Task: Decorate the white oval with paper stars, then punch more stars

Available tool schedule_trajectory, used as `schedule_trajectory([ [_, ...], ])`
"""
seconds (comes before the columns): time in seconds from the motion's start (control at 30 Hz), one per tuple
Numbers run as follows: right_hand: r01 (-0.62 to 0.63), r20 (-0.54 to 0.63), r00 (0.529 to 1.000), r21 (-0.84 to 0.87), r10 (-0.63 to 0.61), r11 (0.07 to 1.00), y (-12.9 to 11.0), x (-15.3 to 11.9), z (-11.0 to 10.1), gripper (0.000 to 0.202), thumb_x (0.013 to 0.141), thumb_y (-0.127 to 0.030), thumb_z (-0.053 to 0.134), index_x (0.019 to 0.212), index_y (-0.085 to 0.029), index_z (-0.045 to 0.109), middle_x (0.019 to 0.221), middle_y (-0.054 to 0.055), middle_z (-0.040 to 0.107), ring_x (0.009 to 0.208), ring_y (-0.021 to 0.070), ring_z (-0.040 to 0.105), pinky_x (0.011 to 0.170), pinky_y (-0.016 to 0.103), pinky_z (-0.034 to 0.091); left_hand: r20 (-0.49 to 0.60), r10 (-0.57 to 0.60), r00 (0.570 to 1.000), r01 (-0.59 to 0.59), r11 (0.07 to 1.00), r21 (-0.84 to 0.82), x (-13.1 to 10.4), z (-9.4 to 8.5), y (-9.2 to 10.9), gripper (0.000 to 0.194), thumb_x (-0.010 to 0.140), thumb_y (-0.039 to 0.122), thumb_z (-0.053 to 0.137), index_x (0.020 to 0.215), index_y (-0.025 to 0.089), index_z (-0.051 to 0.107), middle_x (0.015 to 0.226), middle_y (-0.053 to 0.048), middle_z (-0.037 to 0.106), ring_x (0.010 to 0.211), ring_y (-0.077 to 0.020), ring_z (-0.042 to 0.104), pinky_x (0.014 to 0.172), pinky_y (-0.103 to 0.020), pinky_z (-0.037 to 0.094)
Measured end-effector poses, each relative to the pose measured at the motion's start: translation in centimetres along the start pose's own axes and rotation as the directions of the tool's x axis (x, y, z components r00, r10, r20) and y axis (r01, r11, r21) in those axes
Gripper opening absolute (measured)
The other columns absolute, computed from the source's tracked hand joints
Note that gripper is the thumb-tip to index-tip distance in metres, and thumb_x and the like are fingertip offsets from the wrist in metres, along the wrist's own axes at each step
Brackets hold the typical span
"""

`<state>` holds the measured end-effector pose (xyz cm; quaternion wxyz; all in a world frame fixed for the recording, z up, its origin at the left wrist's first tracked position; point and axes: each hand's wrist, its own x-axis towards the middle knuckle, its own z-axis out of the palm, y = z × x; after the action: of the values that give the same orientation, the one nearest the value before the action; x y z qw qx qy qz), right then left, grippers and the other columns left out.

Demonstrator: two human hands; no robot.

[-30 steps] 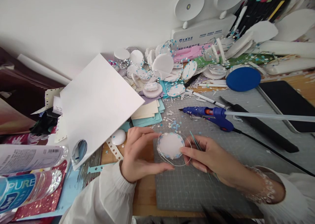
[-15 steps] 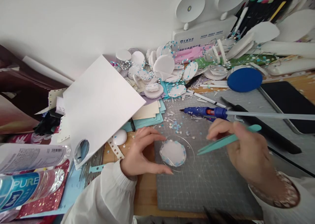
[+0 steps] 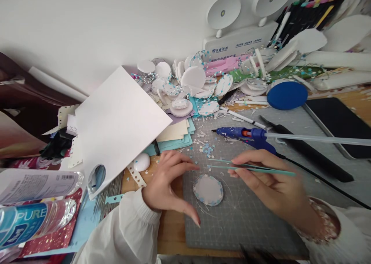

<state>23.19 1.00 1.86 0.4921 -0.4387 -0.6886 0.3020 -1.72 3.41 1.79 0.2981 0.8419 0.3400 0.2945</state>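
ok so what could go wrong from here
The tiny stars lie loose near the tips of the tweezers held in the right grip, so a careless brush could scatter them. The glue gun lies just beyond that grip; if it is hot, touching its nozzle might burn. The black-handled knife beside it seems uncapped, so a blind reach could cut.

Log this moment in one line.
left grip: open, beside white disc | right grip: holding teal tweezers, tips apart | disc: on grey cutting mat

A craft workspace, shown by tweezers (image 3: 275, 171), a glue gun (image 3: 242, 133), a scrap-strewn mat (image 3: 214, 233), and markers (image 3: 304, 20) near the table's (image 3: 171, 233) far edge.
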Motion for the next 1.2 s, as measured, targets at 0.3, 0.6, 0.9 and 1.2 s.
schedule_trajectory([
  [0.3,0.141,0.156,0.976,0.065,-0.149,0.988,-0.1,-0.4,0.8,0.019,0.087,-0.013,0.061,0.102,-0.025,0.062,0.086,-0.001,0.071,0.083,0.0125,0.069,0.074,0.02,0.056,-0.161,-0.202,0.966,0.104,0.876,-0.471,0.0,1.0,0.9,0.011,0.084,0.024,0.07,0.094,0.019,0.073,0.087,-0.007,0.064,0.085,-0.0194,0.06,0.077,-0.033,0.049],
  [0.6,0.284,0.239,0.917,0.17,-0.319,0.944,0.2,-0.5,0.6,0.029,0.087,-0.004,0.058,0.112,-0.019,0.06,0.096,0.005,0.07,0.09,0.0133,0.067,0.08,0.025,0.056,-0.163,-0.132,0.978,0.068,0.933,-0.352,0.0,0.8,1.3,0.008,0.089,0.018,0.062,0.089,0.016,0.069,0.082,-0.007,0.065,0.082,-0.0192,0.059,0.076,-0.035,0.046],
  [0.9,0.804,0.412,0.58,-0.152,-0.702,0.575,0.4,-0.2,0.0,0.017,0.088,-0.007,0.055,0.098,-0.012,0.069,0.097,0.011,0.074,0.098,0.0198,0.068,0.091,0.034,0.059,-0.106,-0.107,0.989,0.101,0.993,-0.063,-0.1,0.8,2.6,0.014,0.093,0.016,0.046,0.086,0.018,0.057,0.085,-0.005,0.064,0.083,-0.02,0.054,0.079,-0.037,0.037],
  [1.2,0.907,0.475,0.417,-0.158,-0.775,0.391,-0.8,-0.3,-0.2,0.01,0.085,-0.016,0.063,0.086,-0.018,0.073,0.091,0.007,0.076,0.086,0.0187,0.071,0.084,0.032,0.064,-0.116,-0.089,0.989,0.104,0.987,0.125,-0.4,0.9,2.3,0.015,0.093,0.012,0.038,0.086,0.02,0.049,0.085,-0.004,0.06,0.083,-0.0203,0.052,0.079,-0.038,0.032],
])
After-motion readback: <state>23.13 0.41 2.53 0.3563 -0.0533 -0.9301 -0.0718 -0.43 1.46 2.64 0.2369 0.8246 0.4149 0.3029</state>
